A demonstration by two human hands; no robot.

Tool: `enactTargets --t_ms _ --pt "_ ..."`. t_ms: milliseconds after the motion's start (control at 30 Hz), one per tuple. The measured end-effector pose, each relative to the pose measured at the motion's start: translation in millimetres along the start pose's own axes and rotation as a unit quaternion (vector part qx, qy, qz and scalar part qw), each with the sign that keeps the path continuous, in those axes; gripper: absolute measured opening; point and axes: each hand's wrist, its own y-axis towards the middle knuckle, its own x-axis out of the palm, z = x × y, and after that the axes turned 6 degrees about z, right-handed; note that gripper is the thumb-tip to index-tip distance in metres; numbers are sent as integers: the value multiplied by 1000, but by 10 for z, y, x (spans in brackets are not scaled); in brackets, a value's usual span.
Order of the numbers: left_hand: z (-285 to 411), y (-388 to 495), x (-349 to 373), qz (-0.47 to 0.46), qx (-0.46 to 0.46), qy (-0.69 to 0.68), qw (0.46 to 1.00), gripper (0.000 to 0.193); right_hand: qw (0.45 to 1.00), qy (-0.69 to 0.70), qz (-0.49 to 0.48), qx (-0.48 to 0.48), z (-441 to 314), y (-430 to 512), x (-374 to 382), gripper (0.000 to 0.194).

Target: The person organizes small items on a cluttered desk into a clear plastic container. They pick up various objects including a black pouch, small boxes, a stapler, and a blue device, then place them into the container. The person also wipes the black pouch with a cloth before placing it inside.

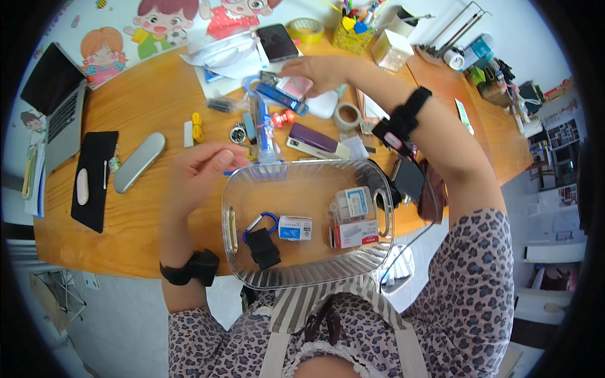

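A clear plastic basket [302, 279] stands at the table's front edge before me. In it lie a blue carabiner with a black strap [263, 248], a small blue and white box [295, 227], a red and white box [354, 234] and a clear plastic case [355, 202]. Beside the basket's far left corner hovers my left hand [201, 172], fingers loosely curled, with nothing visible in it. My right hand [324, 73] reaches across the clutter to a pink item [297, 87]; whether it grips that item is unclear. A blue utility knife [282, 98] and a white rounded object [323, 104] lie close by.
Beyond the basket lie a purple stapler [317, 141], a tape roll [347, 116] and a blue tube-shaped package [263, 127]. A grey case [140, 163] and laptop [66, 113] are at left. A yellow pen holder [350, 38] stands behind. A cable [432, 198] hangs from my right wrist strap.
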Motion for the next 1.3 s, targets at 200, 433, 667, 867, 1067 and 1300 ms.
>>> enactTargets --t_ms 200,433,667,867,1067,1300 --pt "-47 -23 -107 17 -11 -26 999 23 995 98 -23 1 55 146 181 81" --pt "-74 -54 -23 30 -35 -26 999 23 970 211 60 109 48 -98 -85 73" --pt "-109 -47 86 -12 19 -47 999 26 598 736 241 209 -205 -847 -556 64" --pt "-168 -48 149 -28 18 -10 999 28 699 671 161 186 -1038 -1299 -848 54" --pt "-181 -46 164 -23 12 1 1000 26 951 267 139 70 -1795 -1462 -767 47" --pt "-172 -53 161 -24 27 9 999 25 978 -16 205 38 -2123 -1458 -262 32"
